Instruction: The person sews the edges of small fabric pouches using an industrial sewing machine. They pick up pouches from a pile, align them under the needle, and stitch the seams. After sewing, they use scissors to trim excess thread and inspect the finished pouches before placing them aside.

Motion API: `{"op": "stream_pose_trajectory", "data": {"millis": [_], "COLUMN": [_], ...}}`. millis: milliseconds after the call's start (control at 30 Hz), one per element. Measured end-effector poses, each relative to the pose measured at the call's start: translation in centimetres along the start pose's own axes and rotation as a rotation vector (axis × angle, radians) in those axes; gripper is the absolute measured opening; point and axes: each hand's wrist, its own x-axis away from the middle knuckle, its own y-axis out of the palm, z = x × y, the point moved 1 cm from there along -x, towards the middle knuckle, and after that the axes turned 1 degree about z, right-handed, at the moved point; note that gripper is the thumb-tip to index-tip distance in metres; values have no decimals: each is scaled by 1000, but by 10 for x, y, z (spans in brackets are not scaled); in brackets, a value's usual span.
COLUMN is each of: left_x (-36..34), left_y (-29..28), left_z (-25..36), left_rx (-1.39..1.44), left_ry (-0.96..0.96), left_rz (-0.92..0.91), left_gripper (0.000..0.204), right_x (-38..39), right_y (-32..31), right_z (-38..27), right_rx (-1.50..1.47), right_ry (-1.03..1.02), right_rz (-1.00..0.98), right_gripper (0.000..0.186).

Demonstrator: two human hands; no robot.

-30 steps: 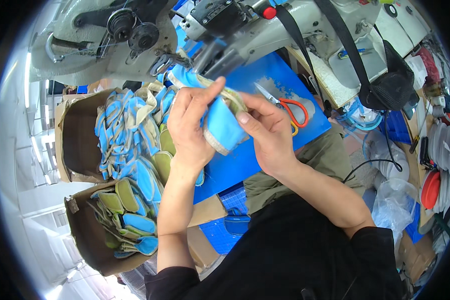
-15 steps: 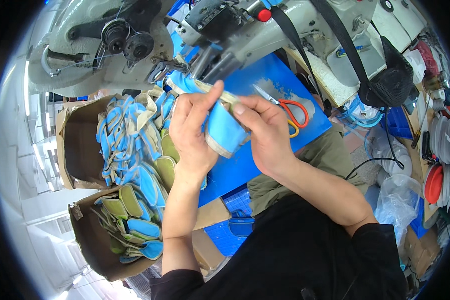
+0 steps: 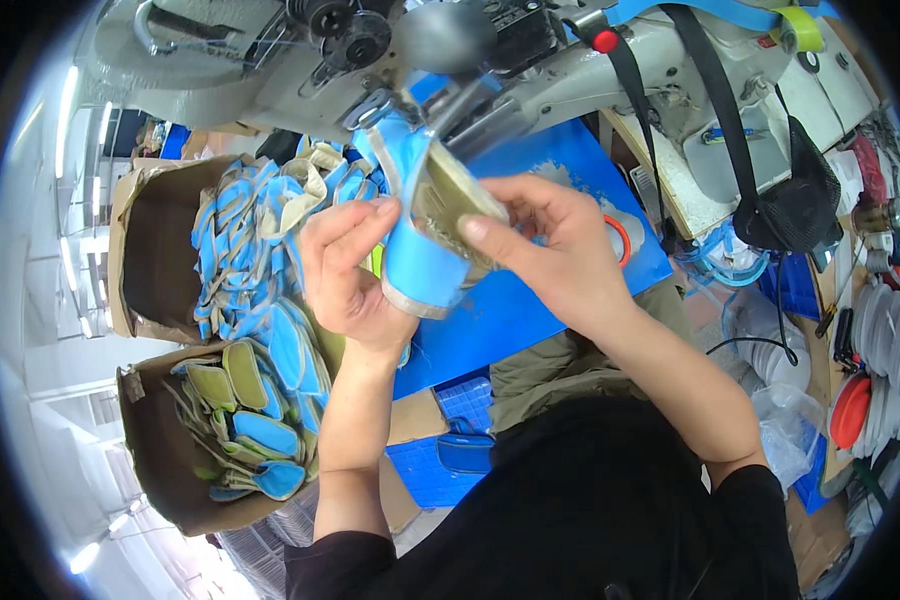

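Note:
Between my hands is a fabric slipper upper [image 3: 425, 265], blue with a pale edge band and an olive sole piece inside, tilted upright. My left hand [image 3: 350, 270] pinches its left side, fingers curled. My right hand [image 3: 555, 245] holds the far right rim, thumb pressed on the olive piece and fingers behind it. The far end of the blue fabric reaches up to the metal parts of a sewing machine [image 3: 560, 85]; whether it touches them is hard to tell. Behind my right hand, an orange scissors handle [image 3: 622, 240] shows on the blue work board [image 3: 530, 320].
At left, a cardboard box [image 3: 125, 250] stands beside heaped blue and beige strips [image 3: 240, 240]. A nearer box [image 3: 140, 440] holds several blue and olive slipper pieces [image 3: 270, 435]. Black straps and a mesh pouch [image 3: 795, 190] hang at right, near stacked white discs [image 3: 880, 285].
The slipper upper has turned so its olive inside shows more, and my hands have moved apart slightly. My right hand now covers most of the scissors. The whole view has shifted a little.

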Motion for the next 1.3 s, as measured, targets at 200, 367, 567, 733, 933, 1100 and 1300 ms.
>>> {"op": "stream_pose_trajectory", "data": {"millis": [200, 367, 567, 733, 933, 1100, 1300], "left_x": [-3, -7, -14, -11, -13, -17, -24], "left_y": [-2, 7, 6, 15, 14, 12, 10], "left_z": [-5, -3, -8, -8, 4, 3, -1], "left_rx": [106, 7, -135, -45, -86, -112, -112], "left_ry": [-78, 42, 139, 192, 168, 191, 196], "left_rz": [-1, -177, -173, -182, -250, -259, -291], "left_gripper": [33, 32, 30, 25, 22, 22, 20], "right_x": [-2, -2, -7, -5, -3, -4, -1], "right_y": [-8, -11, -10, -15, -15, -14, -16], "right_z": [-5, -5, -4, 2, 2, -4, 8], "right_rx": [-63, -59, -70, -21, 40, 157, 153], "right_ry": [124, 91, 80, 83, 46, -10, -19], "right_rz": [-164, -133, -162, -150, -133, -133, -144], "right_gripper": [18, 17, 18, 16, 11, 8, 8]}}
